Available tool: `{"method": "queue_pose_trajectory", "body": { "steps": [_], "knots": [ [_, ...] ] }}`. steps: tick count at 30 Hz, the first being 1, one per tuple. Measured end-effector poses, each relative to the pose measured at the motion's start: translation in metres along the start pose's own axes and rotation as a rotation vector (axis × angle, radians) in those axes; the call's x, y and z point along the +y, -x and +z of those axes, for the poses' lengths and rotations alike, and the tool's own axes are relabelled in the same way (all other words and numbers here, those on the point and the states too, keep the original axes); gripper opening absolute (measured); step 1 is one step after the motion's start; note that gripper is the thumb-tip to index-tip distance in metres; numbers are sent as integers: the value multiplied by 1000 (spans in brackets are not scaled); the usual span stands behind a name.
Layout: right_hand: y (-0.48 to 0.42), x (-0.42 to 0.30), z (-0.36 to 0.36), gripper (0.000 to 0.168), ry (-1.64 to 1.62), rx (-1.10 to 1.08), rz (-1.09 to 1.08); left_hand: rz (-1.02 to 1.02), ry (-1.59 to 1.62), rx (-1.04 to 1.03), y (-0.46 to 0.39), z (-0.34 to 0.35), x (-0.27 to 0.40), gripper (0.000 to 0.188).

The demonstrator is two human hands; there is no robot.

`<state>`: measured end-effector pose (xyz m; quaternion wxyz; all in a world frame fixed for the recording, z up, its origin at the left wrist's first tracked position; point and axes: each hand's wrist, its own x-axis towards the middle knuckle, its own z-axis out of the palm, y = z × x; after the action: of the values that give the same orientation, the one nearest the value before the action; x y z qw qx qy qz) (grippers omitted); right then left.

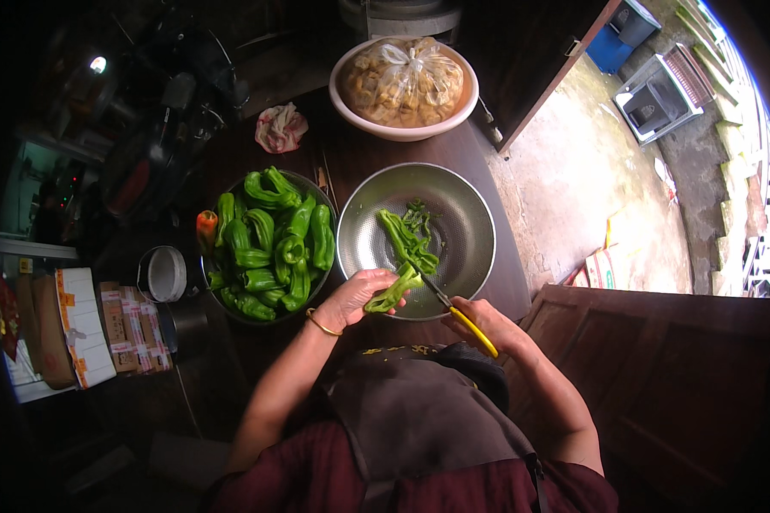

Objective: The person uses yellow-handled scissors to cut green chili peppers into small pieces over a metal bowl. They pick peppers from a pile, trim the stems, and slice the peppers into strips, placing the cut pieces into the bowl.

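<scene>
My left hand (359, 298) grips a green pepper (391, 292) over the near rim of a dimpled steel bowl (366, 224). In my right hand (484, 324) is a pair of scissors (471, 330) with yellow handles, their dark blades meeting the pepper's far end. Cut pepper pieces (398, 234) and thin green shreds (418, 215) lie inside the bowl. To its left, a second round vessel (324, 285) is heaped with whole green peppers (260, 227). One orange-red pepper (206, 224) rests at that heap's left edge.
Behind the bowl stands a pink basin (401, 133) holding a tied clear plastic bag (404, 80) of tan pieces. A crumpled cloth (281, 128) lies on the dark wooden table (353, 154). Cardboard boxes (135, 327) and a white bucket (167, 274) are at left. A wooden door (558, 70) opens at right.
</scene>
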<state>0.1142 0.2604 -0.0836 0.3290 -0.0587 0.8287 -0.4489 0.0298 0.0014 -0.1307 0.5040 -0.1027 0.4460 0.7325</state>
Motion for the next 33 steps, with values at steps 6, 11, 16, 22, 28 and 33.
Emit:
{"method": "queue_pose_trajectory", "body": {
  "steps": [6,11,16,22,28,33],
  "knots": [
    [0,32,3,28,-20,-86,-91,102,-24,39,-5,4,-1,21],
    [-1,11,-2,30,-14,-129,-13,86,-82,43,-5,14,-1,22],
    [-2,14,7,29,4,-32,-87,72,-102,58,-3,17,-1,22],
    [-2,14,7,25,63,-8,-113,39,-40,32,-2,12,1,24],
    [-5,19,16,24,43,80,-185,-16,-110,-26,-2,15,3,22],
    [1,15,7,25,-73,-7,-83,68,-71,26,-2,16,3,23]
  ]
}}
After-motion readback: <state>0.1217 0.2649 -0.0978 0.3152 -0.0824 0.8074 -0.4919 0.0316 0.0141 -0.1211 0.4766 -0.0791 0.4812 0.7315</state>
